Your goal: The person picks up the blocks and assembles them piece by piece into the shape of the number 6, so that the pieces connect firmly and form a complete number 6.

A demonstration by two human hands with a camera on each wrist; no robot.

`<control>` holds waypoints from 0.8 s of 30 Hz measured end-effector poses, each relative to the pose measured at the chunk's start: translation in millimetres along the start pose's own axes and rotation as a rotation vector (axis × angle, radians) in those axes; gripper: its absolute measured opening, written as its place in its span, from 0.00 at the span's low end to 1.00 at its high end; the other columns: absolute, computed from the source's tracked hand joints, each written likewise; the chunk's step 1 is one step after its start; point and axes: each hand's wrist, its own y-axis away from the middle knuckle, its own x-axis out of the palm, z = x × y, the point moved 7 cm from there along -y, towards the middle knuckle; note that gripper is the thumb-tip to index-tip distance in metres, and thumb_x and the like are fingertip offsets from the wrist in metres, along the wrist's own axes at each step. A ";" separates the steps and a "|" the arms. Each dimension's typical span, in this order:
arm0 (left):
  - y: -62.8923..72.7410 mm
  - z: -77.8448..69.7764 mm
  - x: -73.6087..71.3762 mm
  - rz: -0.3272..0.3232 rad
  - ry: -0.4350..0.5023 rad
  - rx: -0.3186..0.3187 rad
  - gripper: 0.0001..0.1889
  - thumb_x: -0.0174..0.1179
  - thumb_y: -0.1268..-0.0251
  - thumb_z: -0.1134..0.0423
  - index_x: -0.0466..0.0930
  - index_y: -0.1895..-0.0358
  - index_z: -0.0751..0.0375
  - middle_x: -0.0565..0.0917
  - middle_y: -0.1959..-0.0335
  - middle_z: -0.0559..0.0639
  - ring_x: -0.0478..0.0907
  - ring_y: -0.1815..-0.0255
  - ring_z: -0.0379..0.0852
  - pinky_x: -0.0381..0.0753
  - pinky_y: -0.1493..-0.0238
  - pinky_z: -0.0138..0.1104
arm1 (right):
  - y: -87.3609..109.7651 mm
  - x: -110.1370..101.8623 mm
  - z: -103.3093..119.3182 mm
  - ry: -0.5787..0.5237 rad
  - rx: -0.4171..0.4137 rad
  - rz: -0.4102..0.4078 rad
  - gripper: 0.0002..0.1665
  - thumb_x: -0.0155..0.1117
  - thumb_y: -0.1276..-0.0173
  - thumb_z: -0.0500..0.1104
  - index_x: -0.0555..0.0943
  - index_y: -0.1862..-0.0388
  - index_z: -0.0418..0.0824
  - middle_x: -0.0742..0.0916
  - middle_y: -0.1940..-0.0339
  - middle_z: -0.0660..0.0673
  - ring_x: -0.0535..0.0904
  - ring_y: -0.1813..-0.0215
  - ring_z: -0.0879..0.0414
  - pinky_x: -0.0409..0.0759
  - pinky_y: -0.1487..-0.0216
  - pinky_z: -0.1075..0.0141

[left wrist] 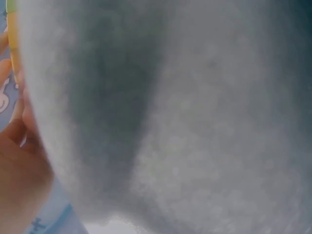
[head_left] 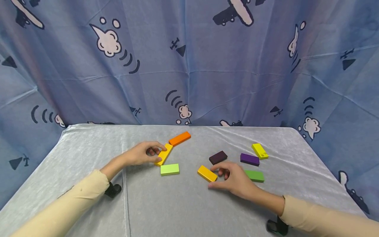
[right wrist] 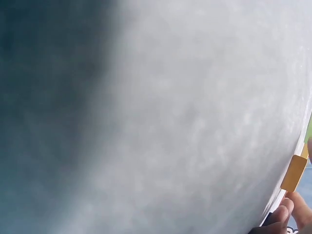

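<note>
My left hand point(head_left: 145, 153) pinches a yellow-orange block point(head_left: 166, 153) between thumb and fingers. In the left wrist view this block point(left wrist: 13, 44) shows only at the left edge, by the fingers. An orange block point(head_left: 179, 138) lies at its far end, and a light green block point(head_left: 170, 169) at its near end. My right hand point(head_left: 234, 179) has its thumb and index finger at opposite long sides of a second yellow-orange block point(head_left: 207, 173). The right wrist view catches that block's end point(right wrist: 294, 173) between the fingertips. A green block point(head_left: 256, 176) is partly hidden behind the right hand.
Beyond the right hand lie a dark brown block point(head_left: 218, 157), a purple block point(head_left: 249, 159) and a yellow block point(head_left: 260, 151). Everything rests on a table with a pale grey cloth point(head_left: 165, 207). A blue patterned curtain point(head_left: 160, 62) hangs behind and at both sides.
</note>
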 end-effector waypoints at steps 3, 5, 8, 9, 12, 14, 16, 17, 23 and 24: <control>-0.1 1.0 0.5 -0.001 -0.001 -0.001 0.18 0.67 0.31 0.65 0.81 0.40 0.62 0.83 0.52 0.54 0.78 0.55 0.49 0.78 0.49 0.45 | -1.2 -0.1 0.0 0.003 -0.002 0.002 0.24 0.87 0.51 0.48 0.88 0.56 0.42 0.80 0.70 0.48 0.72 0.71 0.54 0.69 0.69 0.69; -0.4 1.2 0.4 -0.001 -0.001 0.001 0.18 0.67 0.31 0.65 0.81 0.40 0.61 0.83 0.52 0.54 0.78 0.55 0.49 0.78 0.50 0.44 | -1.7 -0.3 -0.2 0.003 -0.002 0.004 0.23 0.87 0.50 0.48 0.88 0.57 0.43 0.80 0.69 0.49 0.71 0.71 0.55 0.69 0.69 0.69; -0.6 0.6 0.2 -0.001 -0.002 -0.001 0.18 0.67 0.31 0.65 0.81 0.40 0.61 0.83 0.53 0.53 0.78 0.55 0.49 0.78 0.49 0.44 | -1.7 -0.1 -0.8 0.000 -0.006 0.006 0.21 0.86 0.49 0.47 0.88 0.58 0.43 0.80 0.69 0.49 0.71 0.71 0.56 0.69 0.70 0.69; -0.6 0.6 0.0 0.000 -0.004 -0.002 0.18 0.67 0.31 0.65 0.81 0.40 0.61 0.83 0.53 0.53 0.78 0.55 0.49 0.78 0.49 0.44 | -1.6 0.1 -1.2 -0.001 -0.007 0.007 0.21 0.86 0.49 0.47 0.88 0.58 0.43 0.81 0.69 0.49 0.71 0.71 0.57 0.70 0.70 0.69; -0.6 0.9 -0.3 0.003 -0.008 -0.005 0.18 0.67 0.31 0.64 0.81 0.40 0.61 0.83 0.53 0.52 0.78 0.55 0.49 0.78 0.49 0.45 | -1.9 1.3 -2.7 0.001 -0.004 0.010 0.20 0.86 0.49 0.46 0.88 0.59 0.44 0.81 0.69 0.49 0.72 0.72 0.57 0.70 0.70 0.69; -0.7 1.2 -0.5 0.005 -0.011 -0.003 0.18 0.67 0.31 0.64 0.81 0.40 0.60 0.83 0.53 0.52 0.78 0.54 0.48 0.78 0.49 0.44 | -2.4 2.2 -3.9 0.004 0.003 0.013 0.19 0.86 0.48 0.46 0.88 0.59 0.44 0.81 0.69 0.49 0.72 0.72 0.57 0.71 0.70 0.69; -0.9 1.3 -0.7 0.003 -0.013 0.000 0.18 0.67 0.31 0.64 0.81 0.40 0.60 0.83 0.53 0.51 0.78 0.55 0.48 0.78 0.49 0.44 | -2.8 2.8 -4.5 0.007 0.010 0.014 0.18 0.85 0.48 0.46 0.88 0.60 0.45 0.81 0.69 0.49 0.72 0.72 0.57 0.71 0.70 0.69; -0.9 0.6 -0.8 0.004 -0.016 0.008 0.18 0.67 0.31 0.64 0.81 0.40 0.61 0.83 0.53 0.51 0.78 0.55 0.48 0.78 0.49 0.43 | -2.9 2.9 -4.9 0.010 0.014 0.015 0.18 0.85 0.48 0.45 0.88 0.60 0.45 0.81 0.69 0.49 0.72 0.72 0.58 0.71 0.70 0.69; -1.0 0.6 -1.0 0.006 -0.013 0.001 0.18 0.67 0.31 0.64 0.81 0.39 0.60 0.83 0.54 0.50 0.78 0.55 0.48 0.78 0.50 0.42 | -2.2 1.8 -3.4 0.001 -0.003 0.008 0.16 0.84 0.46 0.44 0.88 0.60 0.44 0.81 0.69 0.48 0.72 0.73 0.58 0.71 0.72 0.69; -1.0 1.2 -0.8 0.006 -0.011 -0.009 0.18 0.67 0.31 0.64 0.81 0.39 0.59 0.83 0.54 0.50 0.78 0.55 0.48 0.78 0.50 0.42 | -2.3 1.2 -2.5 -0.002 -0.011 0.004 0.16 0.84 0.46 0.44 0.88 0.60 0.44 0.81 0.69 0.48 0.72 0.73 0.58 0.71 0.72 0.69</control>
